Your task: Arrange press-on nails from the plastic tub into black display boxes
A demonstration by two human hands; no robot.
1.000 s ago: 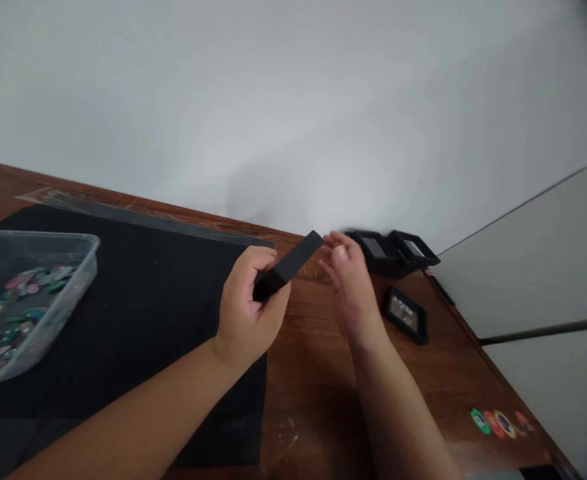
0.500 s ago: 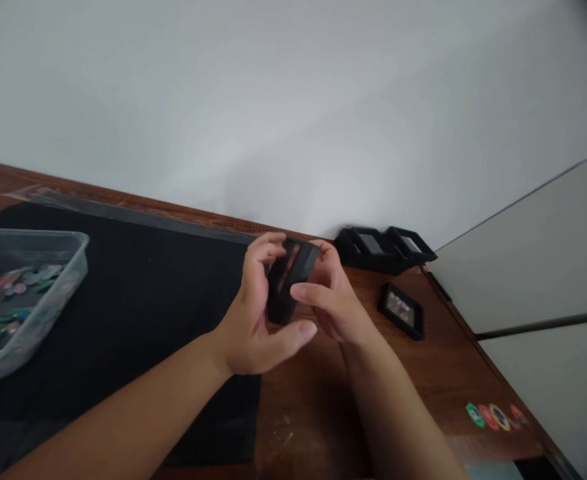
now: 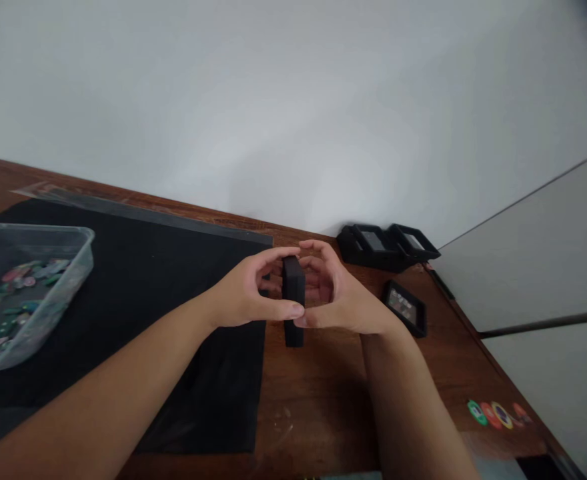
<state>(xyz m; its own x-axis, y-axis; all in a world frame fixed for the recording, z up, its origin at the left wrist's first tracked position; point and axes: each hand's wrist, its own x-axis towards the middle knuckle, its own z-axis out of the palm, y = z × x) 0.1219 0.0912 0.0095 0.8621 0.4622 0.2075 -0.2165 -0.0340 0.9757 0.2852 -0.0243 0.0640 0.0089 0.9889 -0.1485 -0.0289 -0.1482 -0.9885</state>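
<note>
Between my two hands stands a slim black box (image 3: 293,283), its narrow edge facing me; the broad sides are mostly turned out of sight. My left hand (image 3: 251,290) curves round its left side, thumb pressed at the near edge. From the right, my right hand (image 3: 336,290) grips it too, thumb tip beside the left thumb and fingers behind the box. The box is held around the right edge of the black mat (image 3: 173,260), over the brown wooden table (image 3: 318,407).
A clear plastic tub (image 3: 68,293) with many coloured round pieces sits on the mat at left. Black boxes (image 3: 383,247) with windows stand by the wall, and a small black tray (image 3: 406,308) lies nearer. Several coloured chips (image 3: 491,413) lie in a row at the right.
The black box has been turned from showing its broad, slotted face at a tilt to standing upright, edge towards me. Both hands have shifted round it, thumbs now together at the near edge.
</note>
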